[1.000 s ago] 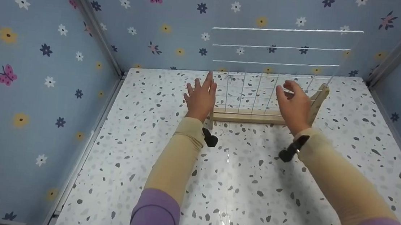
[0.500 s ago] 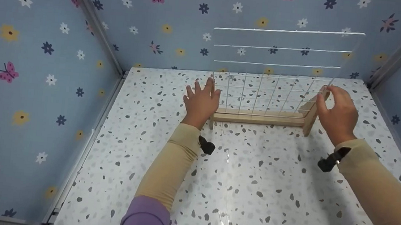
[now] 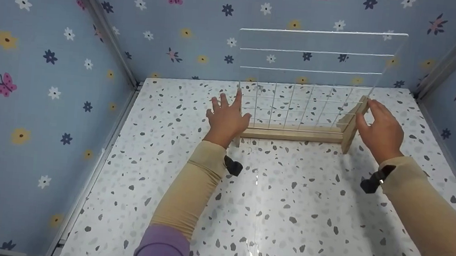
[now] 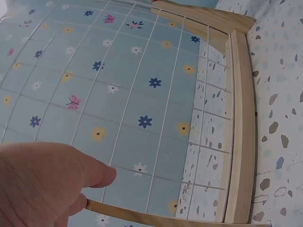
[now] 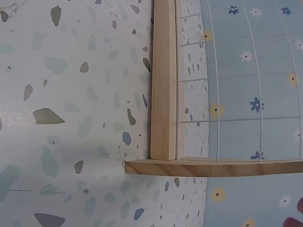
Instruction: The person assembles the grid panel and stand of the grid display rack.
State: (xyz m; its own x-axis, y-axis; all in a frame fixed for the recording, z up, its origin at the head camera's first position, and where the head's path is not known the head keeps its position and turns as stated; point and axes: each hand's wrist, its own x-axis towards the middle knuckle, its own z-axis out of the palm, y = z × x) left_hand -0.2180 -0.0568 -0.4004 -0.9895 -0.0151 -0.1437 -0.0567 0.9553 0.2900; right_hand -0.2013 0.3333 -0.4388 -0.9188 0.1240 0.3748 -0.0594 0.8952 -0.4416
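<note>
A white wire grid rack [image 3: 296, 97] leans back in a wooden base [image 3: 293, 134]. My left hand [image 3: 226, 121] is at its left wooden end piece, fingers spread and mostly straight. In the left wrist view the thumb [image 4: 102, 175] lies over the grid, and a finger meets the tip of the wooden end piece [image 4: 142, 215]. My right hand [image 3: 382, 131] is at the top of the right wooden end piece [image 3: 351, 128], fingers loosely bent. Its fingertips [image 5: 294, 222] show at the edge of the right wrist view, outside that wood.
The rack stands on a white speckled tabletop [image 3: 271, 198] near the back. Blue panels with flowers and butterflies rise behind [image 3: 204, 27] and on both sides, framed by metal rails [image 3: 100, 26]. Each wrist carries a small black camera mount [image 3: 233, 166].
My right hand has moved right, from in front of the grid to the right wooden end piece. The left hand has shifted slightly, its thumb spreading outward. The rack stays in place.
</note>
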